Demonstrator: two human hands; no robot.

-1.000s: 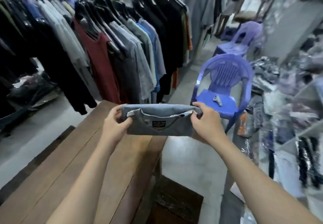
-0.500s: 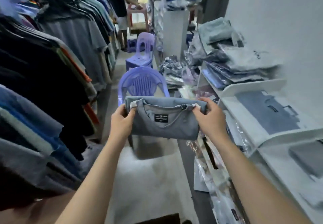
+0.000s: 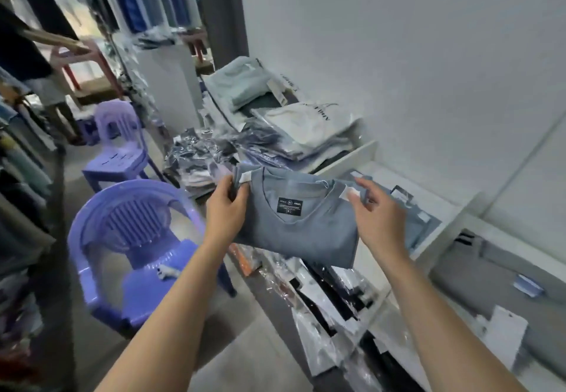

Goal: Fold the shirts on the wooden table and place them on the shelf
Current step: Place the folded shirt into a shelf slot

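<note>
A folded grey-blue shirt with a black neck label is held in the air between both hands, tilted down to the right. My left hand grips its left shoulder edge. My right hand pinches its right shoulder edge. The shirt hangs just left of a white shelf, above the shelf's near edge. On that shelf lies another folded grey-blue shirt, mostly hidden behind my right hand. The wooden table is out of view.
Two purple plastic chairs, the near chair and the far chair, stand on the floor at left. Stacks of bagged clothes fill the shelf further back. Plastic-wrapped garments lie below the shelf. A person stands at far left. A grey folded garment lies at right.
I have turned right from the table and clothes rack to the white shelf. Both hands carried the folded shirt along, now over the shelf's edge.
</note>
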